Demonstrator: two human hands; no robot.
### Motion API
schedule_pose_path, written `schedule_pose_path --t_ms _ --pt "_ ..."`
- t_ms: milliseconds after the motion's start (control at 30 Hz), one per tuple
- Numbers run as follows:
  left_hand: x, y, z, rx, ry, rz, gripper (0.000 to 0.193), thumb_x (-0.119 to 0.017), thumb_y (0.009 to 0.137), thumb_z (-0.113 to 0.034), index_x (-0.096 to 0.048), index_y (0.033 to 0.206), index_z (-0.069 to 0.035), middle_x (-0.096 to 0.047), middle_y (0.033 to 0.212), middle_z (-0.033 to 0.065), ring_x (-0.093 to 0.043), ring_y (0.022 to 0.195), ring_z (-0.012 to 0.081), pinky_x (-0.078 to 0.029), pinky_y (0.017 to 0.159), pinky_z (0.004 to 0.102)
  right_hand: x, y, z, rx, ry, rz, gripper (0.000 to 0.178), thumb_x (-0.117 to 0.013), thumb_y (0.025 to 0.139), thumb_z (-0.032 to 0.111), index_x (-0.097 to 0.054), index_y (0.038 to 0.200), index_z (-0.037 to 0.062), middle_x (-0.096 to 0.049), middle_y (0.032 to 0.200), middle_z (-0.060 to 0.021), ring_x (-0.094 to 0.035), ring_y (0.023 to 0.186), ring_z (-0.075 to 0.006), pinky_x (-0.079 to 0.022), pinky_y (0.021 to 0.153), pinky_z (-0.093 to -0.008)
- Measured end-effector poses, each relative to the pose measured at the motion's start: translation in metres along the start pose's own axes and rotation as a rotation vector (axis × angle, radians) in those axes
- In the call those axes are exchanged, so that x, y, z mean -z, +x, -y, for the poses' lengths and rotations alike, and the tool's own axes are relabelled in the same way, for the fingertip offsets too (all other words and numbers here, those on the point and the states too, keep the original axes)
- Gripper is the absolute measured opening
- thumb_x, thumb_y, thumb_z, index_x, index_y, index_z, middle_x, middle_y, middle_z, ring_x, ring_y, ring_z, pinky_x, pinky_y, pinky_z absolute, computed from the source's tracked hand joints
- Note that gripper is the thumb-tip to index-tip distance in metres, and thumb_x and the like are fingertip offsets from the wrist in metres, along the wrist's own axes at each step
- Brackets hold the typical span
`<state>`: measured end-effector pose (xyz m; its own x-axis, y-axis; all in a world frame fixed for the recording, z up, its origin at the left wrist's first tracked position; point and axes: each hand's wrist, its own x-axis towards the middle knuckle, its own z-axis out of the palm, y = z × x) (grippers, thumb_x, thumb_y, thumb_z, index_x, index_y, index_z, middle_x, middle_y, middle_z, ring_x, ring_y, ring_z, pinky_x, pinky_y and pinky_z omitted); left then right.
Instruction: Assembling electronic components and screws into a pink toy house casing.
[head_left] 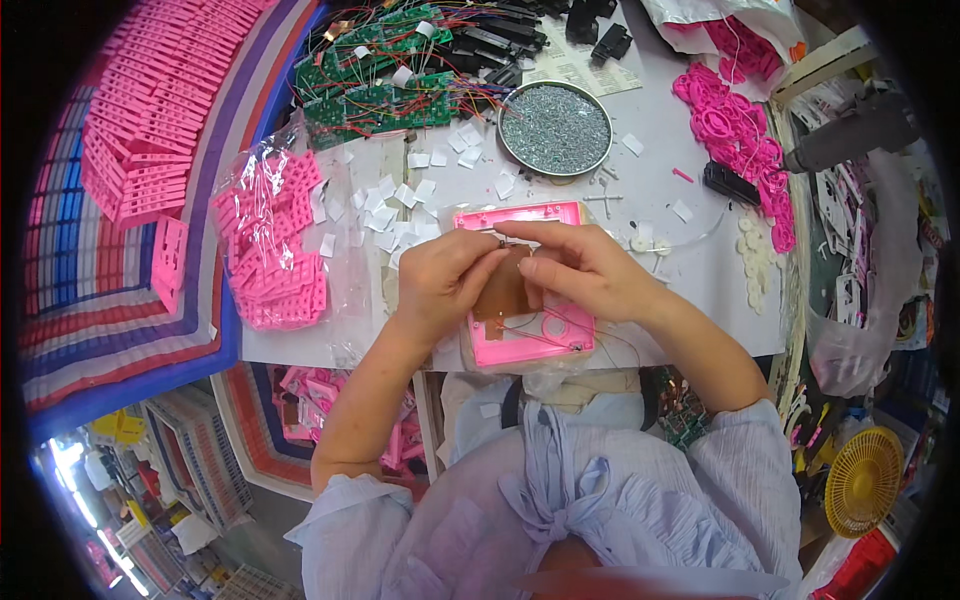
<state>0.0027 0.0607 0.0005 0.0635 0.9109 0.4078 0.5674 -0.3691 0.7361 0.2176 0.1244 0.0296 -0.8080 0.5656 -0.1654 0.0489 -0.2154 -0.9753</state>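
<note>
A pink plastic housing (490, 350) lies in front of me at the table's near edge, on what looks like a clear plastic bag. Over its open inside is a flat brown board (500, 298), probably a circuit board, with thin wires trailing at its lower end. My left hand (440, 280) pinches the board's far left corner between thumb and fingers. My right hand (590, 272) holds the far right side, its index finger stretched along the far edge and its thumb bent in. The fingertips hide any small part between them.
A round tin of small metal screws (555, 128) stands beyond the housing, with white paper squares (395, 215) scattered left of it. Green circuit boards (380, 105) with wires lie farther back. Bagged pink parts (275, 250) sit left; pink rings (725, 120) and a black tool (730, 183) sit right.
</note>
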Motion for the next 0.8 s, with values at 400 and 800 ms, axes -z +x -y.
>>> schedule_pose_path --t_ms 400,800 --pt "0.003 -0.005 0.000 0.007 0.063 0.065 0.013 -0.074 0.085 -0.009 -0.071 0.098 -0.007 -0.073 0.090 0.0078 -0.071 0.074 0.0255 -0.055 0.064 0.0320 0.226 0.084 -0.016 0.631 -1.554 -0.754 0.062 -0.058 0.076 -0.006 -0.059 0.135 0.0141 -0.059 0.133 -0.0153 -0.054 0.122 -0.0383 -0.044 0.104 -0.0480" --pt "0.009 0.006 -0.008 -0.161 0.325 -0.081 0.013 -0.075 0.081 -0.009 -0.070 0.093 -0.010 -0.071 0.100 0.0049 -0.065 0.096 0.0238 -0.047 0.086 0.0390 0.316 0.124 0.002 0.268 -1.834 -0.472 0.048 -0.067 0.089 0.013 -0.053 0.135 0.0099 -0.064 0.123 -0.0170 -0.058 0.118 -0.0399 -0.047 0.102 -0.0451"
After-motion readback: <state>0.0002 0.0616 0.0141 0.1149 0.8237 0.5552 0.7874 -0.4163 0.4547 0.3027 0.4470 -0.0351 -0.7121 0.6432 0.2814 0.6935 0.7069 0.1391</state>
